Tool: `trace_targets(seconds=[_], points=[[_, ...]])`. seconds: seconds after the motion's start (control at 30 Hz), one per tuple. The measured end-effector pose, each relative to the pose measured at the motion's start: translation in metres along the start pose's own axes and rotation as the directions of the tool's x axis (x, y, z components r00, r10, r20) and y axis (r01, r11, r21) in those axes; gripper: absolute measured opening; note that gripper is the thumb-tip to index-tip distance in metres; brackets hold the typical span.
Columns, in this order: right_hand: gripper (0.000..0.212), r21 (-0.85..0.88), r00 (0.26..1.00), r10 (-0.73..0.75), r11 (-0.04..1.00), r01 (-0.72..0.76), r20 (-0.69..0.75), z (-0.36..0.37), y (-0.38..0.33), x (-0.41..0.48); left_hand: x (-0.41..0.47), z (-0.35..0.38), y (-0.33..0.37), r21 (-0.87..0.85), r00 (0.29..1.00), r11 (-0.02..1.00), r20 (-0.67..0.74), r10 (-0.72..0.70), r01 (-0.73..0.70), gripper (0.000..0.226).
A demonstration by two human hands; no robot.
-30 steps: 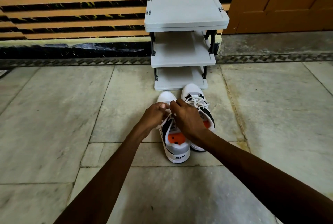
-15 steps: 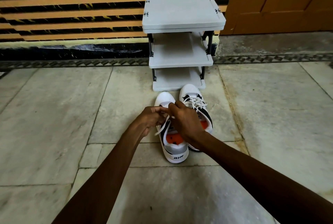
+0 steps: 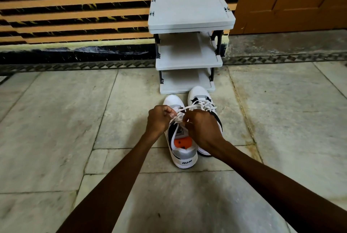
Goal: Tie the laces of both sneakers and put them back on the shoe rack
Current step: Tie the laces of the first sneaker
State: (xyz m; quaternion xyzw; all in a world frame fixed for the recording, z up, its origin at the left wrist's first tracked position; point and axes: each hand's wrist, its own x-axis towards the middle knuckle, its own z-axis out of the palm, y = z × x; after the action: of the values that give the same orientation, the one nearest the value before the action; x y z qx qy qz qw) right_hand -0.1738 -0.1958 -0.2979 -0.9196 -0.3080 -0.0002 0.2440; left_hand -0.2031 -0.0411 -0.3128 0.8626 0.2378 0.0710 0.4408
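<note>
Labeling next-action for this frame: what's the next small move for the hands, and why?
Probably pull the two hands apart to snug the knot. The left hand and right hand each pinch a lace over the left sneaker, and the lace crossing looks loose. The right sneaker seems tied.

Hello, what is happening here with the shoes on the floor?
A person is tying the lace of the left sneaker. The left hand and the right hand each pinch part of the lace above the shoe, and the knot is not finished. The right sneaker stands beside it with its laces already bunched together. Both shoes rest on the stone floor, just in front of the grey shoe rack, whose visible shelves hold nothing.
</note>
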Motion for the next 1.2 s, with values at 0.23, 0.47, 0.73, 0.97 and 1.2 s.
trace_targets(seconds=[0.23,0.47,0.73,0.97,1.2], points=[[0.015,0.085,0.990,0.080,0.992,-0.090,0.112,-0.004,0.005,-0.004,0.005,-0.007,-0.003,0.164,0.998,0.986,-0.056,-0.015,0.024,0.022],[0.019,0.120,0.980,0.083,0.987,-0.106,0.181,-0.010,0.012,-0.007,0.006,0.001,0.002,0.198,0.999,0.979,-0.005,-0.046,0.046,0.018],[0.015,0.199,0.976,0.094,0.971,-0.133,0.194,-0.017,0.010,-0.001,0.014,-0.012,-0.007,0.063,0.992,0.995,0.100,-0.077,0.071,0.022],[0.011,0.148,0.962,0.096,0.979,-0.137,0.256,-0.015,0.004,-0.002,0.011,-0.013,-0.009,-0.226,0.926,0.906,0.211,-0.312,0.357,0.017],[0.015,0.083,0.947,0.060,0.992,-0.090,0.315,-0.014,-0.007,-0.004,0.011,-0.018,-0.003,-0.341,0.885,0.818,0.233,-0.403,0.462,0.009]])
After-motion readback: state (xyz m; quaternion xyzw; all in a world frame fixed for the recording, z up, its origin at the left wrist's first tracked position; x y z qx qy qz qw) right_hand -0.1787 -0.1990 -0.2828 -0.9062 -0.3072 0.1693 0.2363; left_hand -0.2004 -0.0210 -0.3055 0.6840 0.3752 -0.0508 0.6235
